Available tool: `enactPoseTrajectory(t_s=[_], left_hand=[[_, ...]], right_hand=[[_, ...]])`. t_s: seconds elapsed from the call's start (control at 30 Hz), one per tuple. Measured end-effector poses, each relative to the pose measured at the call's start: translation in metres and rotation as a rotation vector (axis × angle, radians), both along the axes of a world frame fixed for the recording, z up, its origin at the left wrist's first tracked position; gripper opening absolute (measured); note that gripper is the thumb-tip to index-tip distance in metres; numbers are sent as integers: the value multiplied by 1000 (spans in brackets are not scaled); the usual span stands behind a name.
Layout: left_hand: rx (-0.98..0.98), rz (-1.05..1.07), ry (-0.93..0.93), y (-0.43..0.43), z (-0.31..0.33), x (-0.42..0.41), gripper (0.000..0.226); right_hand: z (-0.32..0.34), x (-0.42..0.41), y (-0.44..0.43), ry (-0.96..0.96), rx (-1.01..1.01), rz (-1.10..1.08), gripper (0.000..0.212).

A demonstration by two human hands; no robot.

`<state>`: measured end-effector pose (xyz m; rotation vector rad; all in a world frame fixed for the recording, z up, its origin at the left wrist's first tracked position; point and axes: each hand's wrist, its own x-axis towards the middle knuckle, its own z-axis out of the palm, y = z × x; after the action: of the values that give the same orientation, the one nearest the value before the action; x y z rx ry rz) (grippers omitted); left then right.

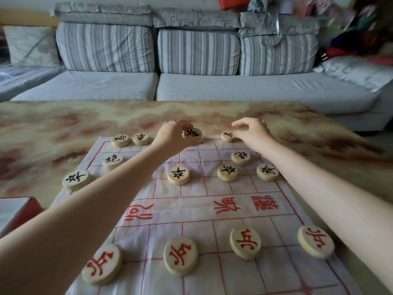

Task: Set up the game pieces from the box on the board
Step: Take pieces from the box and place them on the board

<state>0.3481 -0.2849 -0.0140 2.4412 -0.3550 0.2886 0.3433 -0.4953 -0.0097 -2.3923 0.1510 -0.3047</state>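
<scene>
Ten black pieces (178,175) and four red pieces (180,255)

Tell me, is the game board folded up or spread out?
Spread out. The cloth xiangqi board lies open across the table, its red grid showing under the red-lettered discs and black-lettered discs.

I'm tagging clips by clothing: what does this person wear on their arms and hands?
Nothing that shows. The left forearm and right forearm are bare up to the frame edge: no sleeve, watch or bracelet. The left hand and right hand are bare too, with no gloves and no ring that I can make out.
</scene>
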Motion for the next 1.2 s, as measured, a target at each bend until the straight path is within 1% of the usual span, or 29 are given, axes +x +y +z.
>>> enactPoseTrajectory(t_s=[0.17, 0.27, 0.43, 0.57, 0.67, 0.73, 0.83, 0.97, 1.1, 1.2], left_hand=[[107, 80, 2, -49, -8, 31, 45], [195, 101, -5, -62, -17, 46, 41], [312, 90, 11, -66, -34, 62, 53], [301, 77, 1, -67, -39, 65, 54], [327, 85, -15, -63, -35, 62, 63], [289, 90, -28, -58, -29, 56, 64], [170, 93, -44, -49, -17, 41, 52], [108, 100, -83, -27, -2, 14, 38], [53, 105, -81, 16, 15, -20, 25], [-68, 115, -19, 52, 28, -45, 20]], right_hand=[[1, -12, -27, -49, 38, 36, 23], [-2, -17, -33, -80, 48, 72, 24], [-10, -22, -35, -127, 90, 93, 24], [-16, -23, -33, -123, 106, 127, 25], [-19, -26, -29, -111, 116, 157, 25], [-19, -28, -24, -111, 123, 163, 24], [-17, -31, -16, -117, 132, 158, 24], [-8, -44, 3, -133, 157, 193, 24], [6, -63, 32, -93, 104, 263, 25], [20, -76, 59, -61, 27, 314, 28]])
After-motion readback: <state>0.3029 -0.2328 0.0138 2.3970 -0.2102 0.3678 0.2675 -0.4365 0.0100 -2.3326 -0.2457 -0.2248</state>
